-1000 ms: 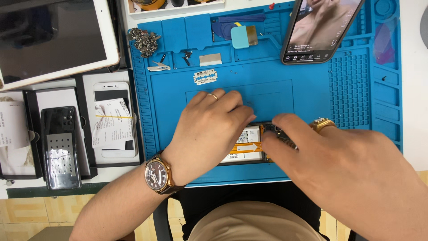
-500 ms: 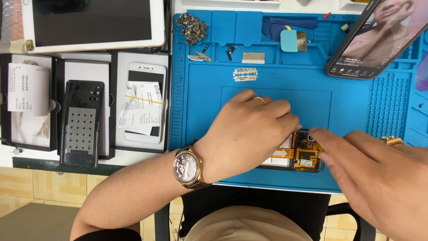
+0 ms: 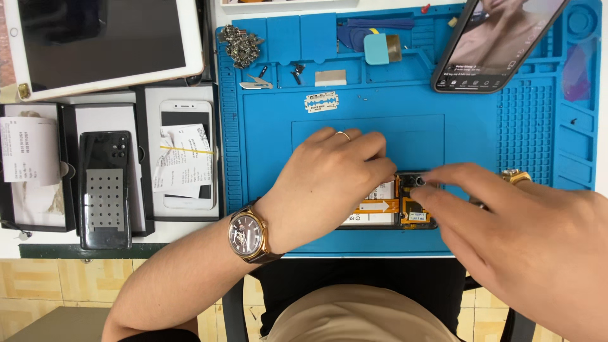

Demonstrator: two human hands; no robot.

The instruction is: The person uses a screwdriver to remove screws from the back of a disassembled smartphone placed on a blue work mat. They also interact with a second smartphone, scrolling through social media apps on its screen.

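Observation:
An opened phone (image 3: pixel 391 206) with its back off lies near the front edge of a blue repair mat (image 3: pixel 266 152); orange flex cables and the battery show. My left hand (image 3: pixel 323 180), with a ring and a brown wristwatch, rests palm-down on the phone's left part and presses it to the mat. My right hand (image 3: pixel 506 221) comes in from the right, fingertips pinched at the phone's camera end; whether a small tool sits between them I cannot tell.
A lit phone (image 3: pixel 491 41) leans at the mat's back right. A razor blade (image 3: pixel 322 101), a screw pile (image 3: pixel 242 44) and small tools lie at the back. Left of the mat are a tablet (image 3: pixel 101 44) and boxed phones (image 3: pixel 183 158) with paper slips.
The view has shifted, so the mat and phone sit further right in frame. My right fingertips have closed in on the phone's camera end; my left hand stays on the phone.

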